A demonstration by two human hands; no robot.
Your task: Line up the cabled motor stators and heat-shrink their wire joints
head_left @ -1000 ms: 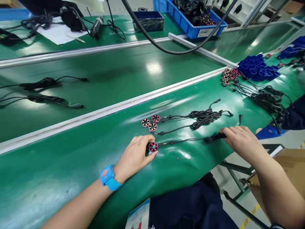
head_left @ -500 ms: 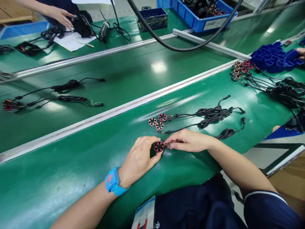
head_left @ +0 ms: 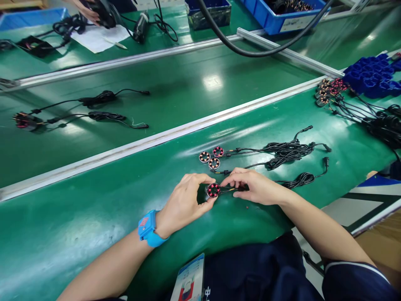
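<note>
My left hand (head_left: 184, 202), with a blue wristband (head_left: 149, 228) on its wrist, grips a round coil ring (head_left: 213, 190) with red windings between thumb and forefinger. My right hand (head_left: 255, 186) is at the ring's right side, its forefinger near the rim and its thumb apart below; its other fingers are curled by the ring's lead, and whether they grip it is hidden. Just behind lie three similar rings: one red-wound (head_left: 218, 151) and two copper-wound (head_left: 204, 157), (head_left: 214, 163), with bundled black cables (head_left: 283, 152) running right.
More wired rings (head_left: 26, 121) lie on the belt beyond the metal rail (head_left: 175, 133). At right are a cable heap (head_left: 382, 125) and blue sleeves (head_left: 371, 75). Blue bins (head_left: 288, 23) and another person's hand (head_left: 89, 12) are at the back. A thick cable (head_left: 247, 53) hangs across.
The view has shifted slightly. My right thumb has moved away from the ring, and the lead beside it now shows. My left hand still grips the ring.
</note>
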